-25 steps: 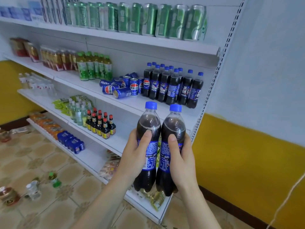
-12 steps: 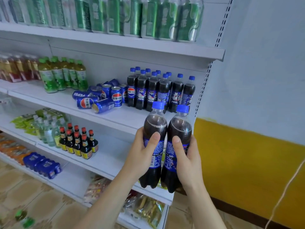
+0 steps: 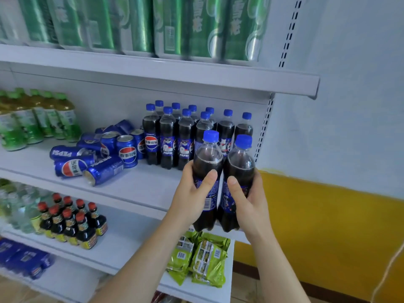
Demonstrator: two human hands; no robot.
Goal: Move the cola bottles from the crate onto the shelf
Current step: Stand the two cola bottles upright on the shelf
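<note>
Shelf [image 3: 140, 189]: cola btls [image 3: 175, 141], hands [image 3: 192, 197] w/ 2.

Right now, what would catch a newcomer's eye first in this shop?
Two cola bottles held upright side by side in front of the shelf: the left hand grips one, the right hand the other. Behind them stands a cluster of matching bottles, with blue cans tumbled to their left.

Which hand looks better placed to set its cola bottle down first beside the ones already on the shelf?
Probably the left hand: its bottle is nearer the standing cola bottles and the bare shelf. The right hand is near the shelf's end.
</note>
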